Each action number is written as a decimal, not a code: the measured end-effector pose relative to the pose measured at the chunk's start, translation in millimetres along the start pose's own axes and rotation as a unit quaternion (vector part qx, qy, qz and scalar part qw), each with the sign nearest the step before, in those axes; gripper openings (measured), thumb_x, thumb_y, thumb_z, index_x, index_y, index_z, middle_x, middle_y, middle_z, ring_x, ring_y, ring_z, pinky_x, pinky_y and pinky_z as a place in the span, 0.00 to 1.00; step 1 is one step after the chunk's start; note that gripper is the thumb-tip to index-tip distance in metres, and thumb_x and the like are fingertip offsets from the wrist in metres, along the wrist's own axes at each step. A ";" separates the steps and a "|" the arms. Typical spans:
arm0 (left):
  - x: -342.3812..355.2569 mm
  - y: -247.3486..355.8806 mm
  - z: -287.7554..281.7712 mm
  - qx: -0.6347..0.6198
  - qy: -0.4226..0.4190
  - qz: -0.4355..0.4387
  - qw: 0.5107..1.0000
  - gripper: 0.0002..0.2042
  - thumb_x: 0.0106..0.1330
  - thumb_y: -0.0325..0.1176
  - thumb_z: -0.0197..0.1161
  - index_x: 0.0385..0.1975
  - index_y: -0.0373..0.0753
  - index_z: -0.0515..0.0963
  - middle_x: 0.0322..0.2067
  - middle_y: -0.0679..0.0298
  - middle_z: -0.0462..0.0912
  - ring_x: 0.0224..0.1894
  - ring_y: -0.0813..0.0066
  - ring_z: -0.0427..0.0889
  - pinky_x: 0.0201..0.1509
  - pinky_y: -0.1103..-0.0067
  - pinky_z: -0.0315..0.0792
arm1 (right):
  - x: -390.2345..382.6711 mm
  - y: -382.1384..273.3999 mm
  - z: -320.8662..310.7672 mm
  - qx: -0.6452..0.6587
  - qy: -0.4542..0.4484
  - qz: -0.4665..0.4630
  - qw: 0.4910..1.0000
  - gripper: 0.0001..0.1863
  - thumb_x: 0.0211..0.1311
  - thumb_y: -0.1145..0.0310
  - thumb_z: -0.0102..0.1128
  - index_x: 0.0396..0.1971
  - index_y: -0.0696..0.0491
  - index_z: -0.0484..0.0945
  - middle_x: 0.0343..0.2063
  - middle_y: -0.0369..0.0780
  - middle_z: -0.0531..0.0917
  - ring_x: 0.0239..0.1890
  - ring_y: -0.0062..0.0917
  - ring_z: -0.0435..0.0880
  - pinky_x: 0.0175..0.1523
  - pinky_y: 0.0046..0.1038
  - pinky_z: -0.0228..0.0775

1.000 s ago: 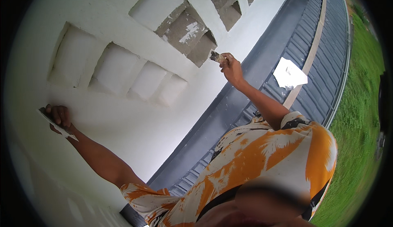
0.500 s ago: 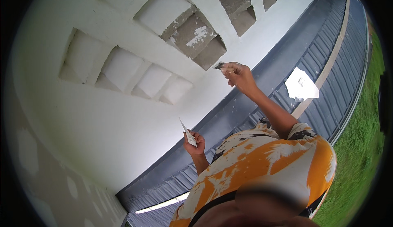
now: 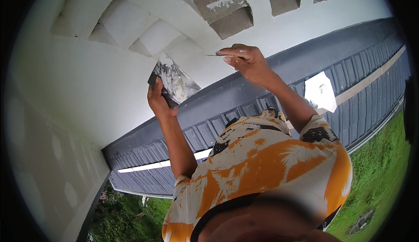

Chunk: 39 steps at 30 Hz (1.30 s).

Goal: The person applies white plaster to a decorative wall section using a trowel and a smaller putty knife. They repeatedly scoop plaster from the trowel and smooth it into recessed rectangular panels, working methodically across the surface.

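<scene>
My left hand point(image 3: 160, 99) grips the edge of a flat, shiny plate point(image 3: 190, 84) smeared with white putty point(image 3: 178, 85). The plate is tilted so its loaded face shows. To the right, my right hand point(image 3: 254, 65) pinches a thin putty scraper point(image 3: 213, 55) between thumb and fingers. The scraper is seen almost edge-on and points left toward the plate, with a gap between them. Both hands are in front of the white wall point(image 3: 118, 82), just below its square recesses.
Stepped recesses, some white and some bare grey point(image 3: 233, 24), run along the wall. Below it lies a dark tiled roof point(image 3: 235, 104) with a light wooden strip point(image 3: 349, 92). A white sheet point(image 3: 315, 92) with a lump on it rests there. Grass point(image 3: 384, 148) lies beyond the roof edge.
My left hand has risen and moved left, turning the plate's putty-covered face into view. My right hand has drawn the scraper away from the grey recess and turned it edge-on. The view has shifted.
</scene>
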<state>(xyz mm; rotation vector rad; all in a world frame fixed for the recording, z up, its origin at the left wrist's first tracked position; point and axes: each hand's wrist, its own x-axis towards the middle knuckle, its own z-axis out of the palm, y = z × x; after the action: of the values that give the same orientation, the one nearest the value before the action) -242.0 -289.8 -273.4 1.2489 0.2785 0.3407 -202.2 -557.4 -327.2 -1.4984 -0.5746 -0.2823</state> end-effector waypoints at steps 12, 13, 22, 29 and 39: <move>-1.4 14.3 54.1 0.101 -0.062 0.042 0.992 0.07 0.67 0.28 0.60 0.41 0.31 0.79 0.34 0.63 0.83 0.34 0.79 0.80 0.39 0.82 0.73 | 16.1 -45.3 -17.2 -0.332 -0.070 -0.195 0.920 0.22 0.45 0.81 0.62 0.41 0.43 0.86 0.26 0.36 0.76 0.27 0.29 0.80 0.28 0.31 0.71; -5.9 19.8 59.6 0.085 -0.064 0.008 0.994 0.07 0.67 0.27 0.60 0.40 0.32 0.78 0.34 0.64 0.82 0.34 0.79 0.79 0.40 0.82 0.73 | 16.4 -45.3 -20.0 -0.346 -0.103 -0.187 0.914 0.21 0.45 0.80 0.61 0.41 0.44 0.86 0.26 0.36 0.76 0.27 0.29 0.81 0.28 0.31 0.71; -7.7 11.6 60.3 0.223 0.027 0.127 0.966 0.07 0.67 0.27 0.58 0.41 0.32 0.77 0.34 0.66 0.80 0.35 0.79 0.76 0.41 0.81 0.70 | 7.0 -70.0 4.4 -0.383 -0.151 -0.171 0.895 0.17 0.44 0.77 0.63 0.37 0.46 0.85 0.28 0.36 0.78 0.29 0.28 0.83 0.29 0.29 0.73; 2.2 1.2 56.1 0.201 0.067 0.129 0.969 0.03 0.67 0.26 0.56 0.35 0.35 0.76 0.27 0.72 0.75 0.28 0.85 0.67 0.34 0.84 0.62 | 11.8 -58.6 6.8 -0.369 -0.153 -0.145 0.905 0.17 0.45 0.77 0.63 0.37 0.46 0.85 0.31 0.38 0.79 0.33 0.30 0.84 0.30 0.31 0.74; 15.8 23.6 23.3 -0.024 0.097 0.105 0.989 0.14 0.68 0.28 0.56 0.50 0.30 0.75 0.43 0.58 0.81 0.43 0.67 0.83 0.46 0.73 0.79 | 5.2 -20.0 -14.3 -0.053 -0.100 0.052 0.992 0.06 0.62 0.71 0.60 0.38 0.50 0.83 0.24 0.35 0.77 0.26 0.22 0.78 0.27 0.26 0.67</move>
<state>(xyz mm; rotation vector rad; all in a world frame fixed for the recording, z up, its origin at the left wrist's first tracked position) -220.9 -297.3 -244.3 1.2021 0.3049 0.6489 -205.5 -572.0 -307.0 -1.6652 -0.6463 -0.0831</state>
